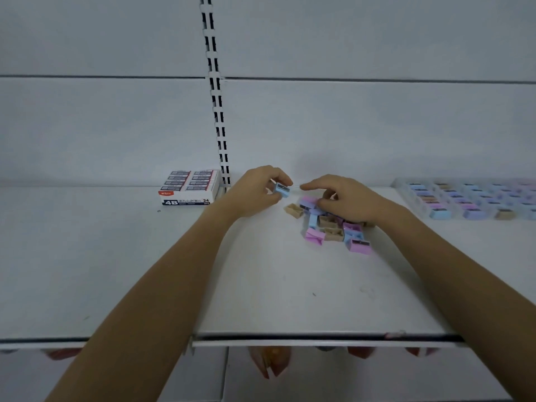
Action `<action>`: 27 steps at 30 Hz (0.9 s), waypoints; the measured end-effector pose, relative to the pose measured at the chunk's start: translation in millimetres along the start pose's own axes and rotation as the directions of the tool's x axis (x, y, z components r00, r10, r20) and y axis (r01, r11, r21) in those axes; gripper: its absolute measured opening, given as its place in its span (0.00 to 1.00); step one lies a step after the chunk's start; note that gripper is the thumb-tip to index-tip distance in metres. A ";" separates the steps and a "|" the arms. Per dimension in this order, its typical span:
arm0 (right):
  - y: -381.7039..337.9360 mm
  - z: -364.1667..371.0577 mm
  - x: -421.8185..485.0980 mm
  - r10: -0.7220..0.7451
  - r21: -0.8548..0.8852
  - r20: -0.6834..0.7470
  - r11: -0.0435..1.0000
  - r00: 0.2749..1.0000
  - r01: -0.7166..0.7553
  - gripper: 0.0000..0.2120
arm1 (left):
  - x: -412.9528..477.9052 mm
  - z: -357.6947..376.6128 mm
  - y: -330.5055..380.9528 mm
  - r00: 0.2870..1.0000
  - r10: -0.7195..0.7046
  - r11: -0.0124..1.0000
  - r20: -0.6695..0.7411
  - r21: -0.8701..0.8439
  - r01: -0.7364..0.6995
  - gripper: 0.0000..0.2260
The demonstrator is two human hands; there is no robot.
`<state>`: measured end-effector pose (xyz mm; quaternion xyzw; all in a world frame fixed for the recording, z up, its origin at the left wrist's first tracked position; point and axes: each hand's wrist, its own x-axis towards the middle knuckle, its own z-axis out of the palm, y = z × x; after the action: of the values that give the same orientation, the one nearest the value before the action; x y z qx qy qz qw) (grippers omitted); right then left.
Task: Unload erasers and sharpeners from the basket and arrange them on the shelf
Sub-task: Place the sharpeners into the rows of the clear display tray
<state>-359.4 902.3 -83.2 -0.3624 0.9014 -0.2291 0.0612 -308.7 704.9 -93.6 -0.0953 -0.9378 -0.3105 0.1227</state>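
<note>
A blue sharpener (282, 190) is pinched between thumb and fingertips of the left hand (255, 192), held just above the white shelf (275, 285) near the back panel. The right hand (348, 198) is laid over the far side of a loose pile of sharpeners (333, 230), index finger stretched toward the left hand, other fingers curled down onto the pile; whether a piece is gripped cannot be told. The pile is seen mid-shelf: pink, blue, purple and tan pieces jumbled and touching. A tan sharpener (293, 210) lies at its left edge, a pink sharpener (359, 245) at its near right corner. An eraser box (188, 188) marked 4B is set at the back of the shelf left of the left hand, beside the slotted upright (216, 97). A clear tray (412, 198) with rows of sharpeners is placed at the right, well apart from the pile.
</note>
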 end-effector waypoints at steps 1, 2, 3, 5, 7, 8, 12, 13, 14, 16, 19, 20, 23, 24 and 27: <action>-1.4 0.5 1.1 -0.008 -0.022 0.043 1.000 0.999 0.009 0.18 | -0.6 1.3 0.1 1.000 0.002 1.000 0.006 0.002 -0.002 0.11; -2.9 1.1 2.6 -0.014 -0.045 0.076 0.999 0.997 0.017 0.18 | -1.1 2.2 0.6 1.000 0.006 1.000 0.011 0.005 -0.006 0.11; -4.1 1.4 4.1 -0.010 -0.057 0.093 0.998 0.996 0.016 0.18 | -1.4 3.1 1.1 1.000 0.009 1.000 0.016 0.012 -0.010 0.11; -5.9 0.7 5.8 0.006 -0.048 0.088 0.999 0.996 -0.002 0.15 | -1.7 4.4 2.2 1.000 0.016 1.000 0.016 0.026 -0.017 0.11; -5.7 -0.1 5.9 -0.017 -0.044 0.057 0.999 0.998 0.020 0.15 | -1.8 4.7 2.8 1.000 0.021 0.999 0.006 0.024 -0.021 0.11; -5.0 0.0 5.8 -0.045 -0.046 0.045 0.998 0.998 0.047 0.16 | -1.9 4.5 3.0 1.000 0.024 1.000 0.003 0.019 -0.024 0.11; -5.1 2.6 3.9 -0.113 -0.064 -0.005 0.992 0.994 0.112 0.13 | -1.8 4.2 3.5 1.000 0.030 0.999 -0.002 0.023 -0.030 0.12; -5.9 3.1 3.7 -0.110 -0.073 -0.021 0.991 0.994 0.108 0.12 | -1.6 3.8 3.5 1.000 0.030 0.999 -0.002 0.023 -0.030 0.12; -6.9 3.5 3.8 -0.100 -0.081 -0.031 0.992 0.994 0.098 0.12 | -1.6 3.6 3.4 1.000 0.029 0.999 -0.004 0.022 -0.029 0.12; -7.7 3.9 4.5 -0.073 -0.069 -0.047 0.995 0.996 0.070 0.13 | -1.4 3.5 3.0 1.000 0.027 0.999 -0.007 0.021 -0.027 0.12; -5.0 4.7 6.5 -0.051 -0.062 -0.091 0.997 0.995 0.045 0.11 | -1.3 3.4 1.8 1.000 0.022 0.999 -0.011 0.028 -0.021 0.11; -3.8 5.1 6.8 -0.047 -0.059 -0.102 0.997 0.994 0.041 0.11 | -1.1 2.9 1.7 1.000 0.018 0.999 -0.011 0.032 -0.018 0.11; -3.1 5.2 8.2 -0.019 -0.038 -0.089 0.999 0.996 0.016 0.10 | -0.4 0.4 2.7 1.000 0.020 0.999 -0.016 0.043 -0.019 0.12; -4.4 3.8 8.9 0.001 -0.027 -0.065 1.000 0.998 -0.003 0.09 | 0.0 -0.6 2.8 0.999 0.021 0.999 -0.024 0.043 -0.020 0.12; -11.8 -5.7 12.3 0.085 0.031 0.035 0.996 0.996 -0.086 0.09 | 2.0 -2.6 1.9 0.998 -0.007 1.000 -0.061 0.017 0.008 0.11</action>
<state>-362.6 888.6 -72.1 -0.3263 0.9110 -0.2348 0.0918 -309.6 705.1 -90.0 -0.0813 -0.9367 -0.3054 0.1509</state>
